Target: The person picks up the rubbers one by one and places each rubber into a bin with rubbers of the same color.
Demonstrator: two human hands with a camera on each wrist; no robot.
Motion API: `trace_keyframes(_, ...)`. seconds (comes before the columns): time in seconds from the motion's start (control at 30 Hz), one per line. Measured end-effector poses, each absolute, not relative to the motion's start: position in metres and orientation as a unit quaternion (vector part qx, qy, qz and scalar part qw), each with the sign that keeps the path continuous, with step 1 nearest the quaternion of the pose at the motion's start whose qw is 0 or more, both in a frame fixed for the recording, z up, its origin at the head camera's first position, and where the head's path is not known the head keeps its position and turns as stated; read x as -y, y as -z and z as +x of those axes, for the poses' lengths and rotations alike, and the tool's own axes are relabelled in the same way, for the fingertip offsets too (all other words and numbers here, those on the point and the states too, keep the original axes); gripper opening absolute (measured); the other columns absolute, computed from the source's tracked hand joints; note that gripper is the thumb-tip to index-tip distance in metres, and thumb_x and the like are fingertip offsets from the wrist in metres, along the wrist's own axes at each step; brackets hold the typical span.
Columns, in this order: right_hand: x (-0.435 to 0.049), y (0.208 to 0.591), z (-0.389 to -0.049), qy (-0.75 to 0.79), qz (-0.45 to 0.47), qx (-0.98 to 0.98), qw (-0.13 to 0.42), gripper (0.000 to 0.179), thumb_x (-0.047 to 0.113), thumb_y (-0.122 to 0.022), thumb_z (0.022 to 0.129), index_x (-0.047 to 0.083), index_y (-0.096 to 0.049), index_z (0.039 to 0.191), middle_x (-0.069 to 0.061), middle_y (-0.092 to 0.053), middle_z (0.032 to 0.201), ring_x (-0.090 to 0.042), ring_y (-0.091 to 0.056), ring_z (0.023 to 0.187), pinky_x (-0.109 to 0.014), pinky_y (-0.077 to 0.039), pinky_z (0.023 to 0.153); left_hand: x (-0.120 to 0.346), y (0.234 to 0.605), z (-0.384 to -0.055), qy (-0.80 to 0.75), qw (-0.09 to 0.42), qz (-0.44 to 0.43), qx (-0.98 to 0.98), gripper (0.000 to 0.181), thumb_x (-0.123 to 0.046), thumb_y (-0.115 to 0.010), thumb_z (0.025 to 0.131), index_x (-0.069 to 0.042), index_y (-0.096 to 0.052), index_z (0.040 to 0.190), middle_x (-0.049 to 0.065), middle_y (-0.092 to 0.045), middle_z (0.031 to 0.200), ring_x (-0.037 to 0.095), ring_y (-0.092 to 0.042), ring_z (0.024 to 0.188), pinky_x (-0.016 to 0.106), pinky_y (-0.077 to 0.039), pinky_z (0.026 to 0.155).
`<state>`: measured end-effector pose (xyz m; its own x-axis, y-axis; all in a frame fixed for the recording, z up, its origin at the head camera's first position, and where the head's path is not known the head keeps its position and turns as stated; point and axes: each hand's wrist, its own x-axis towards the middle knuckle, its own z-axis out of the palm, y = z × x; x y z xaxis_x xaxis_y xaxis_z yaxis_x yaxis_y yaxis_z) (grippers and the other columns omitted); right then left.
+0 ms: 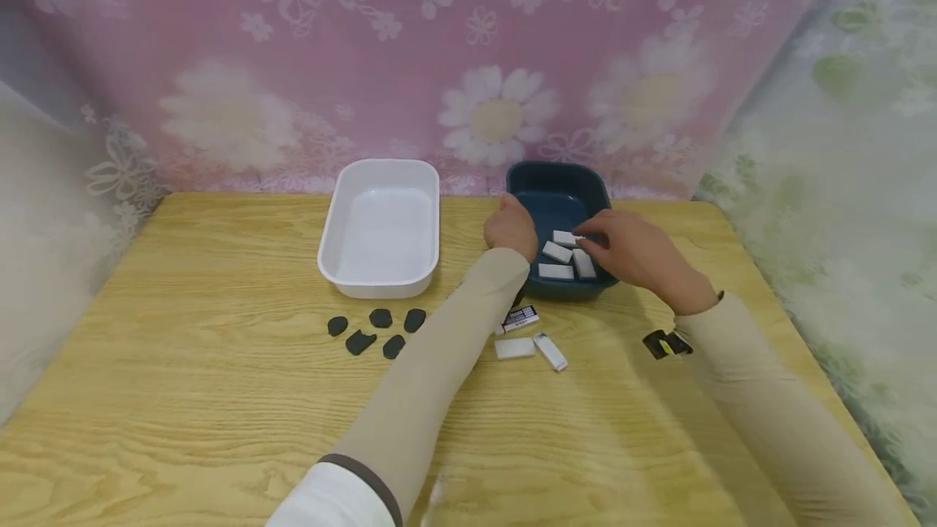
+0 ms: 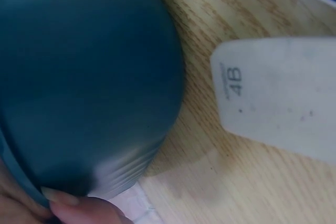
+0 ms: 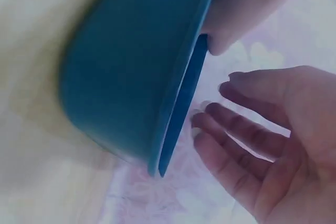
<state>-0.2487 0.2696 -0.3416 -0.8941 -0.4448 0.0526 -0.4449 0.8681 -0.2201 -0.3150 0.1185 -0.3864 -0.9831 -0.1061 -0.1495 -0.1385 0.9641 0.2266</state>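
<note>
A dark blue plastic basin point(image 1: 564, 289) stands at the back right of the table, with several white erasers point(image 1: 556, 272) lying in its near half. My left hand point(image 1: 510, 230) grips the basin's left rim; its thumb point(image 2: 86, 209) shows against the outer wall in the left wrist view. Over the right rim reaches my right hand point(image 1: 635, 249), fingertips right by the rearmost eraser point(image 1: 565, 238). In the right wrist view its fingers point(image 3: 226, 163) are loosely bent and apart, with nothing between them. A white eraser point(image 2: 273, 93) marked 4B lies outside the basin.
A white basin point(image 1: 378, 287) stands to the left with nothing in it. Several flat black pieces point(image 1: 360, 341) lie in front of it. Before the blue basin are two white erasers point(image 1: 516, 348) and a dark-labelled one point(image 1: 520, 318). A floral curtain point(image 1: 351, 104) hangs behind the table.
</note>
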Motion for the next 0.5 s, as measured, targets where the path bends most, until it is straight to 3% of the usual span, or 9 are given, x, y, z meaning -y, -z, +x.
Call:
trace_keyframes(0.1,-0.272,0.344,-0.222,-0.137,0.231,0.962,0.043,0.022,0.016,-0.060,0.095,0.005,-0.069,0.112,-0.004,-0.061,0.092,-0.015,-0.053,0.071,-0.035,-0.045,0.062,-0.117,0.387,-0.316,-0.118,0.070,-0.062,-0.989,0.054,-0.028,-0.053,0.097,-0.007,-0.031,0.141,-0.001,-0.063,0.069,0.009,-0.059,0.054,0.026,-0.049,0.049)
trace_keyframes(0.3,-0.267,0.357,-0.183,-0.188,0.281,0.938,0.081,0.015,0.008,-0.067,0.089,0.007,-0.070,0.104,0.004,-0.058,0.085,-0.008,-0.054,0.071,-0.032,-0.049,0.064,-0.114,0.387,-0.315,-0.117,0.057,-0.053,-0.990,0.049,-0.029,-0.053,0.097,-0.005,-0.035,0.136,0.000,-0.066,0.076,0.010,-0.062,0.061,0.028,-0.051,0.053)
trace_keyframes(0.37,-0.261,0.364,-0.174,-0.189,0.299,0.933,0.067,0.014,0.009,-0.068,0.089,0.007,-0.071,0.102,0.005,-0.058,0.084,-0.006,-0.054,0.071,-0.030,-0.049,0.064,-0.114,0.386,-0.315,-0.115,0.052,-0.048,-0.991,0.048,-0.030,-0.053,0.096,-0.004,-0.037,0.133,0.000,-0.066,0.078,0.010,-0.063,0.063,0.028,-0.052,0.053)
trace_keyframes(0.5,-0.246,0.380,-0.160,-0.176,0.284,0.942,-0.017,0.018,0.016,-0.068,0.090,0.005,-0.069,0.104,0.003,-0.061,0.087,-0.008,-0.056,0.073,-0.029,-0.049,0.065,-0.117,0.386,-0.313,-0.119,0.055,-0.042,-0.990,0.048,-0.030,-0.055,0.095,-0.004,-0.038,0.131,0.001,-0.067,0.080,0.011,-0.064,0.064,0.028,-0.052,0.054)
